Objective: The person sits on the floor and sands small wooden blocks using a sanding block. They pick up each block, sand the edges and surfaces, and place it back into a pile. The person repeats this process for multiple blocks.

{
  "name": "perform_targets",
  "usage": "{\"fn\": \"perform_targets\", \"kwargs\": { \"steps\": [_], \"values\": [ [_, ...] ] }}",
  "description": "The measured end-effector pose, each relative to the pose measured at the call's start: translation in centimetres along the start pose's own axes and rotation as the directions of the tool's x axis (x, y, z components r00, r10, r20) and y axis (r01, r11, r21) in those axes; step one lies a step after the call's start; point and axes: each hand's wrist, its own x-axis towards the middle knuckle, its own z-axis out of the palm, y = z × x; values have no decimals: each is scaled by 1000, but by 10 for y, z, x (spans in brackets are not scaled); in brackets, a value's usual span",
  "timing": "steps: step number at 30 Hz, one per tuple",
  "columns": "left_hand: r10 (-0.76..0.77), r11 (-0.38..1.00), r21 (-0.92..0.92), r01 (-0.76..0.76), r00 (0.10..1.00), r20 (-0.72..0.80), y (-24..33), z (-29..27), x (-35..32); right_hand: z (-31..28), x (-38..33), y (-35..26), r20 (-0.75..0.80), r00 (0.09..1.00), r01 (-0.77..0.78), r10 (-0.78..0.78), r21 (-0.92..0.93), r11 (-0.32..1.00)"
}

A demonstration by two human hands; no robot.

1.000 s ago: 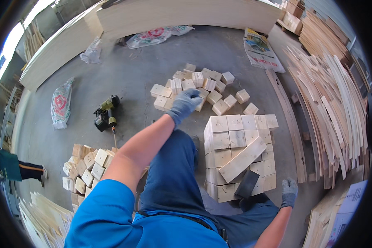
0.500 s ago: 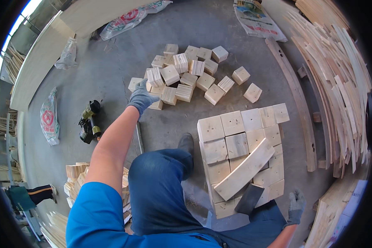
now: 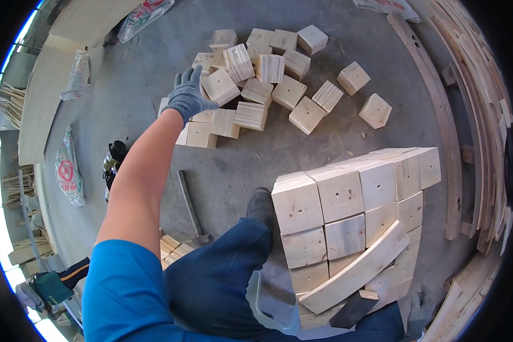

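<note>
Many loose wooden blocks (image 3: 271,85) lie on the concrete floor (image 3: 239,165). My gloved left hand (image 3: 187,97) reaches them, fingers (image 3: 192,77) spread over one block (image 3: 219,86). My right hand (image 3: 419,305) is barely visible; I cannot tell its grip.

Grey concrete floor (image 3: 251,154) underfoot, cracked and dusty, w/ bright daylight pouring in hard along the left rim. Long pale board (image 3: 57,74) ran across the upper left, like a low edge to the slab. Printed sacks lay about: one (image 3: 68,171) at left, a crumpled clear bag (image 3: 78,74) above it, another sack (image 3: 145,14) up top. Right side was stacked w/ curved wood strips (image 3: 484,114), piled thick along the rim. A hammer (image 3: 191,208) lay flat on the concrete, a dark power tool (image 3: 111,162) just left of it.
</note>
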Motion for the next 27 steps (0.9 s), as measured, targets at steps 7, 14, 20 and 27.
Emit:
{"fn": "perform_targets", "kwargs": {
  "steps": [7,14,20,27],
  "values": [
    [-136,984,142,109,971,196,22,29,38,-4,2,-48,132,985,-94,115,-153,984],
    [-154,982,131,137,980,129,9,47,42,-1,1,-31,5,1000,21,-20,-161,987],
    [-22,994,103,26,999,-44,-6,55,23,-3,-3,-42,-15,998,59,-61,-114,992],
    [112,994,13,-112,973,-202,-11,43,-4,1,-8,-31,-60,998,28,-29,-28,999]
  ]
}}
